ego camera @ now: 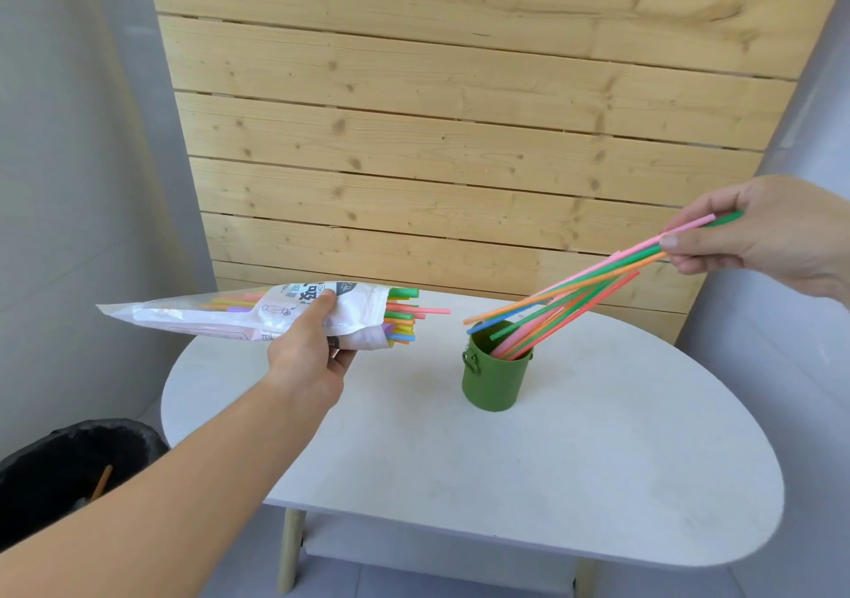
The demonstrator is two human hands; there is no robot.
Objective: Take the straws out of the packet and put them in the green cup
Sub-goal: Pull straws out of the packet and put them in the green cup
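Observation:
My left hand grips a white printed straw packet, held roughly level above the table's left side, with coloured straw ends poking out of its open right end. My right hand pinches the upper ends of a bunch of coloured straws that slant down to the left. Some of their lower ends are inside the green cup, others fan out above its rim. The cup stands upright near the middle of the table.
A white rounded table carries the cup. Behind it stands a wooden plank wall. A black lined bin sits on the floor at the lower left, beside the table's edge.

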